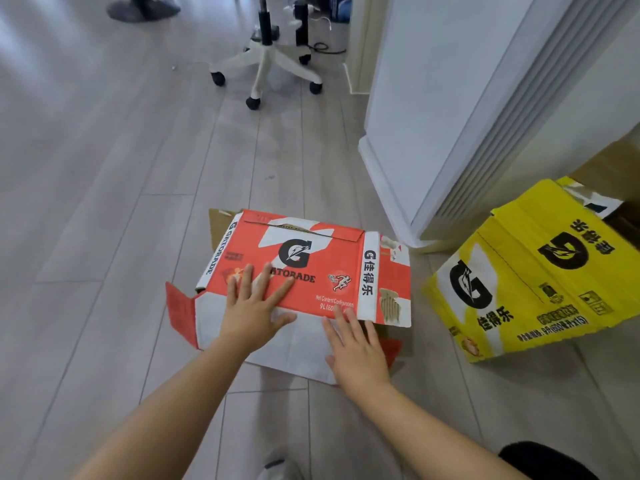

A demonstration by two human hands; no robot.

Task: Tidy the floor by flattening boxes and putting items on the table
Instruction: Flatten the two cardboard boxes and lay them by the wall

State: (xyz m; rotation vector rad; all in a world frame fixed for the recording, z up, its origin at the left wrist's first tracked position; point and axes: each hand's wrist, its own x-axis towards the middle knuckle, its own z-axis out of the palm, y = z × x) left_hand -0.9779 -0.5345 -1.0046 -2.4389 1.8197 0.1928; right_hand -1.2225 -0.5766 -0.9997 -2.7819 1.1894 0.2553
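Note:
A red Gatorade cardboard box lies nearly flat on the grey wood floor, its flaps spread out at the near side. My left hand presses down on its printed top panel with fingers spread and straight. My right hand lies flat on the white inner flap at the box's near edge, fingers straight and pointing forward. A yellow Gatorade box stands to the right, still box-shaped and tilted.
A tall white floor-standing unit rises just behind and right of the red box. A white office chair base on castors stands further back. Someone's grey slipper shows at top left. Brown cardboard sits behind the yellow box.

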